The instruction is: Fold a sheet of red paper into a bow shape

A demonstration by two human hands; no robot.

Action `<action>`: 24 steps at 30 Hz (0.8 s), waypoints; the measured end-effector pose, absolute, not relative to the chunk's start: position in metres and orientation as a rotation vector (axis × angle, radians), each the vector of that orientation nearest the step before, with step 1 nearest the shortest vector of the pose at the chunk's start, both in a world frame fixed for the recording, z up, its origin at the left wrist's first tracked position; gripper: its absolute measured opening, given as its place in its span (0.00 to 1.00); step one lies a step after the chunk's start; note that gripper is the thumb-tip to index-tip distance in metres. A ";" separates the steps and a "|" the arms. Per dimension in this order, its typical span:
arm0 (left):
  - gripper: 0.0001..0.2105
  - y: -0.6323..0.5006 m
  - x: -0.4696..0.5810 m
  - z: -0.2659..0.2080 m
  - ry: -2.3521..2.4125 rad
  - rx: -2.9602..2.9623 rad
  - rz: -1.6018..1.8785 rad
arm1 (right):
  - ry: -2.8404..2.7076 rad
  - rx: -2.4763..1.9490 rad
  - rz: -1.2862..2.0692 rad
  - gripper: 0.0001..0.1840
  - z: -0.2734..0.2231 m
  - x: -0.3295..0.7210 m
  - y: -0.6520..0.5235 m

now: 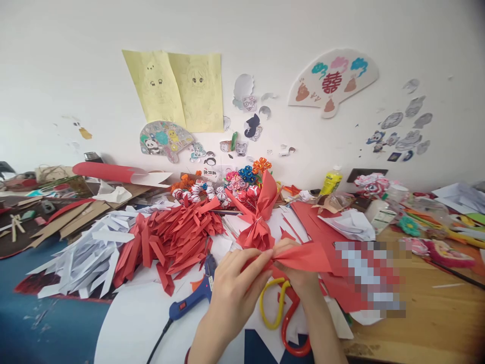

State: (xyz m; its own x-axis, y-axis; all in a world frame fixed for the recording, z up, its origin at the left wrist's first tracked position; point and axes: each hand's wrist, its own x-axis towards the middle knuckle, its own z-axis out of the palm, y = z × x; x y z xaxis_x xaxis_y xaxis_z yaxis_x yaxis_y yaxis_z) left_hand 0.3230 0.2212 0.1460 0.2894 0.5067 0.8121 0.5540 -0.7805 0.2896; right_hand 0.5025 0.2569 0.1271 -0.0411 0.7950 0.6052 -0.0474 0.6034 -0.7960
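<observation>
my left hand (237, 275) and right hand (301, 283) pinch the gathered red paper (306, 257); long axis sideways, flared end right of my fingers (260, 262), nearer the right hand.

Painted fan (333, 83) on white wall (265, 25)

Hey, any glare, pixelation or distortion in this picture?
In the head view, light on the wall looks soft; the top-right corner is darker; edges seem stretched; blocky pixelation hides a patch right of the right hand; the red paper it and the left hand hold shows no strong glare.
</observation>
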 end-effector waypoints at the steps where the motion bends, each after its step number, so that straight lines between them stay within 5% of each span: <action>1: 0.18 0.222 0.323 0.145 -1.022 -2.497 -1.538 | -1.466 -0.669 0.766 0.09 0.128 0.502 0.257; 24: 0.13 0.219 0.334 0.150 -1.114 -2.326 -1.748 | -1.467 -0.592 0.929 0.06 0.126 0.498 0.251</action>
State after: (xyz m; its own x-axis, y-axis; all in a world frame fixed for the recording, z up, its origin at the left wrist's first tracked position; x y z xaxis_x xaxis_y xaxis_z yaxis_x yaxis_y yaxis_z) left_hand 0.3336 0.2187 0.1500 0.1147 0.5195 0.8467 0.5483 -0.7438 0.3821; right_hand 0.4985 0.2511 0.1257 -0.1297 0.8139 0.5664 -0.1634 0.5459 -0.8218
